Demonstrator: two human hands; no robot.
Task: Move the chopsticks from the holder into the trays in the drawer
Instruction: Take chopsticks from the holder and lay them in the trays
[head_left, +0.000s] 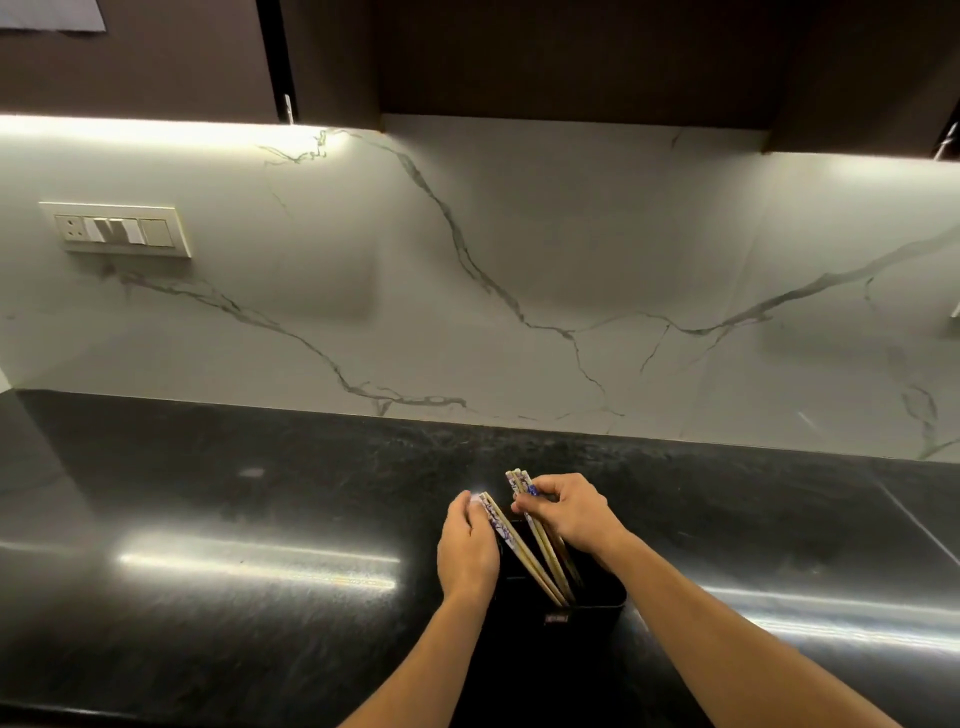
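Between the hands stands a black holder (587, 603) with chopsticks (545, 556) inside — left hand (467, 545) grasps one bundle, right hand (569, 512) pinches another.

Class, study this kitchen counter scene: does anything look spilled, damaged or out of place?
Nothing stands out. The chopsticks lean in the black holder on the dark counter, gripped by both hands; no spill or breakage shows.

Warm light from strips under the upper cabinets (571, 57) washes the marble backsplash (519, 249) bright at far left and right, throws long glare streaks on the black countertop (234, 493), and the wide lens bends the edges while details look soft.
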